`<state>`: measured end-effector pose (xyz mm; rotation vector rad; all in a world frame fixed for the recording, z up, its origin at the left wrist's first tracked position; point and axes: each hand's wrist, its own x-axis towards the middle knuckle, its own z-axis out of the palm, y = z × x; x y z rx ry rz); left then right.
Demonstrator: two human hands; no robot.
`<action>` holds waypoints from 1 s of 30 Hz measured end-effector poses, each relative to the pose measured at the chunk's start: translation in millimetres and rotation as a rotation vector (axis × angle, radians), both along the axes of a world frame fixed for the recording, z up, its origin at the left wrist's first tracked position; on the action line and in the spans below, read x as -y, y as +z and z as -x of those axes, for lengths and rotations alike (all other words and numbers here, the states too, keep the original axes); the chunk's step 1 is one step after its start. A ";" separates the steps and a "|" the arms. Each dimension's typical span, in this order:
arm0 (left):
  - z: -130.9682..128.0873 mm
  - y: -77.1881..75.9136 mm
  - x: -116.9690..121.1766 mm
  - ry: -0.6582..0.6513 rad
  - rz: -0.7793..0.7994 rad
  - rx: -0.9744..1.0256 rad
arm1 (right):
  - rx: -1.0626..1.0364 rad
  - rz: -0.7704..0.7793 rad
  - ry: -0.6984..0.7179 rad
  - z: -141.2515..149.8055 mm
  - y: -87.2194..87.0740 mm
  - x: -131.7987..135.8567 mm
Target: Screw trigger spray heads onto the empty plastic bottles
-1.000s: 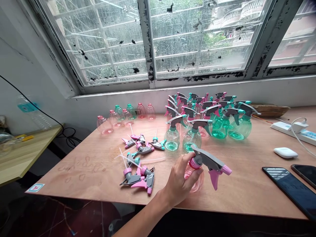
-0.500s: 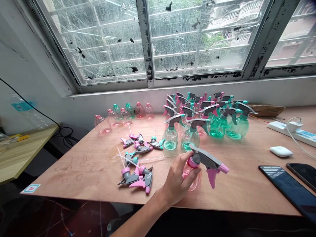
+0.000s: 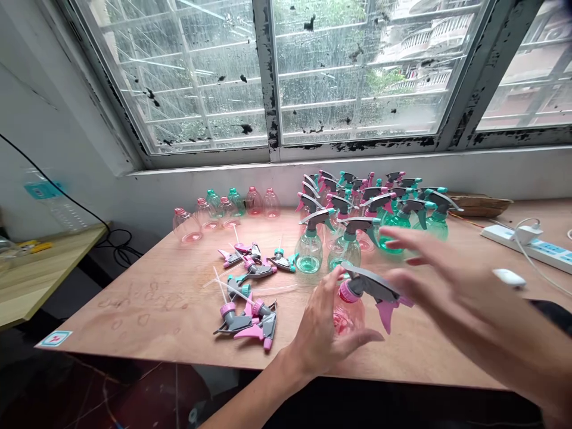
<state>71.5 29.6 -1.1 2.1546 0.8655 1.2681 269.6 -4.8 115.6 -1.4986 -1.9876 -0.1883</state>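
Observation:
My left hand point(image 3: 319, 333) is cupped round a pink spray bottle point(image 3: 346, 316), with its fingers along the left side and neck and its thumb stretched across the lower front. The bottle's grey and pink trigger head point(image 3: 373, 287) sits on the neck, nozzle pointing right. My right hand point(image 3: 451, 298), smeared by motion, is just right of the nozzle with fingers spread and nothing in them. Left of the bottle lie several loose trigger heads point(image 3: 235, 319) with thin tubes. Close behind it stand two clear green spray bottles point(image 3: 309, 253).
Several spray bottles with heads point(image 3: 395, 223) crowd the back right. Headless pink and green bottles point(image 3: 187, 226) stand at the back left. A power strip point(image 3: 531, 244), a white case point(image 3: 509, 277) and a partly covered phone point(image 3: 549, 316) are at the right. The table's front edge runs below my hands.
My right hand has come in from the right, up to the trigger head. My left hand's thumb has moved down from the neck to the bottle's lower front.

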 end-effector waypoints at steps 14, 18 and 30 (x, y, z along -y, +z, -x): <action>49.4 -1.8 20.6 -0.085 0.668 0.390 | -1.083 0.663 0.504 -23.1 -75.8 7.1; 57.1 -15.1 19.3 -0.059 0.713 0.516 | -1.284 0.769 0.483 -16.2 -119.1 -2.6; 68.5 -11.4 23.1 -0.064 0.688 0.271 | -1.348 0.690 0.473 13.6 -142.5 -21.3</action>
